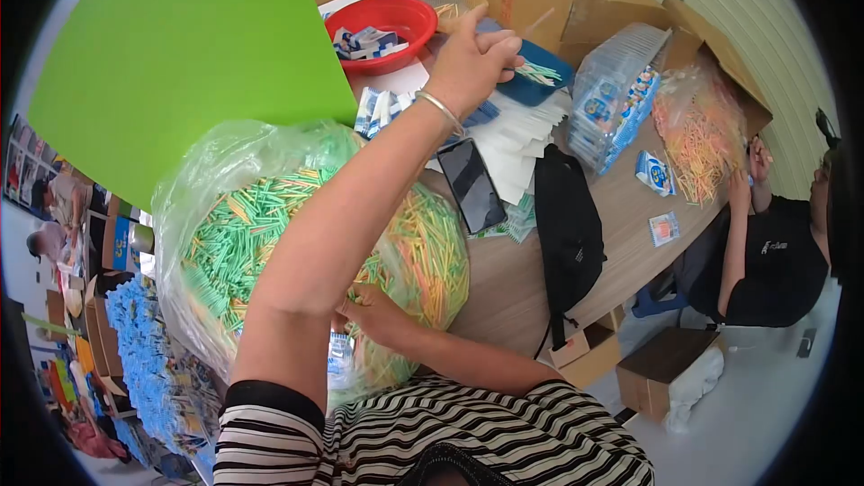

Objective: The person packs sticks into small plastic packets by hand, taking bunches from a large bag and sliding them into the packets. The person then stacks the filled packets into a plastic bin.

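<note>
My left hand [477,54], with a bangle at the wrist, reaches far across the table beside a teal tray [551,61] of pale green sticks. Its fingers are curled together; what they hold, if anything, is too small to name. Closer to my body, my right hand [371,313] is closed in a pinch over a big clear plastic bag [238,139]. My left forearm partly hides its fingertips. Thin green sticks [256,216] and yellow-orange sticks [432,234] fill the bag. Just below the right hand lies a blue-and-white packet [340,351].
Around the reach are a red bowl [423,22] of packets, a phone [472,187], a black waist bag [569,234] and clear plastic containers [621,90]. A cardboard box [522,0] stands at the back. A co-worker [774,252] handles a bag of orange sticks [702,126] at right.
</note>
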Motion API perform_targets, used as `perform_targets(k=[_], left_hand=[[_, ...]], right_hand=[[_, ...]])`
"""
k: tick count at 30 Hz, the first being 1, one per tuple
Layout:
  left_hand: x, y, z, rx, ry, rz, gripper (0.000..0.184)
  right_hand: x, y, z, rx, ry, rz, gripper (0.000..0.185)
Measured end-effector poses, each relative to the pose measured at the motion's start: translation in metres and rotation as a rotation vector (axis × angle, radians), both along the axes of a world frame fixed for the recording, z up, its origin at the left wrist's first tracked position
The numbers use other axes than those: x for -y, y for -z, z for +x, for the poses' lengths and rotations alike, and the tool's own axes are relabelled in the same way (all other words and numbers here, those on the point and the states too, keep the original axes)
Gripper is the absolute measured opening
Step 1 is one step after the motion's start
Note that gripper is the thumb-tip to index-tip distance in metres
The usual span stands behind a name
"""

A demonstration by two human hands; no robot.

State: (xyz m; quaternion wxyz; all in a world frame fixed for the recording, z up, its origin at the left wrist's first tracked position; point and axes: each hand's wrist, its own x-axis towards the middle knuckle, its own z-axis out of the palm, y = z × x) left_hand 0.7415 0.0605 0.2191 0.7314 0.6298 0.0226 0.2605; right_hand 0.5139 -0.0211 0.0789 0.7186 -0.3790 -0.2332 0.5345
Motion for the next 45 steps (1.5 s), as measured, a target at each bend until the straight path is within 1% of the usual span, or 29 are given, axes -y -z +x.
perform_targets(k=[1, 3, 4, 5, 6, 7, 9, 11, 12, 13, 14, 15, 16, 19, 20, 23, 24, 27, 28, 31, 33, 36, 37, 40, 41, 43, 44, 45], left_hand=[[0.001, 0.002, -0.004, 0.022, 0.015, 0.002, 0.041], [-0.005, 0.016, -0.026, 0.039, 0.011, 0.001, 0.044], [-0.012, 0.019, -0.050, 0.002, -0.034, -0.015, 0.044], [-0.022, 0.017, -0.084, -0.012, -0.117, 0.128, 0.035], [-0.031, 0.015, -0.122, -0.033, -0.203, 0.277, 0.027], [-0.036, 0.017, -0.162, -0.082, -0.266, 0.268, 0.027], [-0.036, 0.013, -0.237, -0.346, -0.619, 0.604, 0.016], [-0.026, 0.029, -0.307, -0.631, -0.686, 0.754, 0.014], [-0.018, 0.038, -0.337, -0.682, -0.682, 0.853, 0.013], [-0.006, 0.049, -0.363, -0.733, -0.667, 0.952, 0.012], [0.007, 0.061, -0.381, -0.748, -0.687, 0.948, 0.012], [0.020, 0.073, -0.395, -0.835, -0.763, 0.997, 0.012], [0.027, 0.082, -0.405, -0.920, -0.834, 1.043, 0.013], [0.034, 0.095, -0.405, -0.931, -0.909, 1.026, 0.017], [0.034, 0.098, -0.404, -0.930, -0.939, 1.023, 0.019], [0.039, 0.108, -0.399, -0.929, -0.921, 0.964, 0.023], [0.038, 0.110, -0.399, -0.929, -0.906, 0.939, 0.024], [0.036, 0.114, -0.401, -0.910, -0.910, 0.919, 0.025], [0.035, 0.115, -0.402, -0.902, -0.914, 0.909, 0.026], [0.034, 0.114, -0.404, -0.861, -0.923, 0.871, 0.027], [0.030, 0.110, -0.403, -0.837, -0.929, 0.850, 0.027], [0.021, 0.099, -0.397, -0.589, -1.118, 0.998, 0.028], [0.021, 0.095, -0.397, -0.586, -1.114, 0.995, 0.028], [0.018, 0.086, -0.401, -0.633, -0.769, 0.576, 0.024], [0.017, 0.086, -0.401, -0.632, -0.767, 0.576, 0.024], [0.010, 0.090, -0.401, -0.778, -0.624, 0.414, 0.023], [0.007, 0.092, -0.401, -0.849, -0.550, 0.333, 0.024], [0.007, 0.097, -0.401, -0.849, -0.547, 0.334, 0.024]], right_hand=[[0.003, -0.006, 0.005, -0.008, -0.007, -0.008, 0.037], [0.008, -0.012, 0.018, -0.074, 0.027, -0.162, 0.036], [0.010, -0.004, 0.024, -0.030, 0.011, -0.191, 0.036], [0.012, 0.006, 0.029, 0.009, -0.022, -0.221, 0.035], [0.013, 0.004, 0.036, -0.048, -0.054, -0.224, 0.035], [0.015, -0.001, 0.042, -0.101, -0.085, -0.224, 0.035], [0.014, -0.008, 0.049, -0.151, -0.055, -0.109, 0.038], [0.009, -0.011, 0.051, -0.067, -0.009, -0.099, 0.039], [0.007, -0.011, 0.052, -0.074, -0.047, -0.100, 0.039], [0.007, -0.011, 0.054, -0.024, -0.083, -0.137, 0.038], [0.003, -0.011, 0.055, 0.031, -0.112, -0.169, 0.037], [-0.002, -0.011, 0.053, 0.089, -0.135, -0.200, 0.036], [-0.007, -0.008, 0.047, 0.091, -0.149, -0.201, 0.036], [-0.024, 0.006, 0.032, 0.771, -0.063, -0.133, 0.038], [-0.027, 0.003, 0.029, 0.778, -0.068, -0.130, 0.038], [-0.036, -0.015, 0.021, 1.219, -0.183, -0.396, 0.029], [-0.039, -0.015, 0.018, 1.223, -0.182, -0.398, 0.029], [-0.046, -0.008, 0.013, 1.384, -0.277, -0.394, 0.030], [-0.046, -0.006, 0.013, 1.386, -0.275, -0.398, 0.030], [-0.039, -0.002, 0.024, 1.221, -0.266, -0.246, 0.028], [-0.031, -0.009, 0.034, 1.230, -0.269, -0.227, 0.026], [-0.017, -0.028, 0.043, 1.237, -0.280, -0.194, 0.024], [-0.015, -0.036, 0.044, 1.252, -0.293, -0.192, 0.023], [-0.009, -0.046, 0.042, 1.281, -0.320, -0.186, 0.021], [-0.007, -0.047, 0.039, 1.325, -0.298, -0.154, 0.022], [-0.007, -0.048, 0.032, 1.411, -0.252, -0.084, 0.023], [-0.008, -0.048, 0.031, 1.410, -0.249, -0.085, 0.023], [-0.009, -0.046, 0.029, 1.407, -0.248, -0.084, 0.022]])
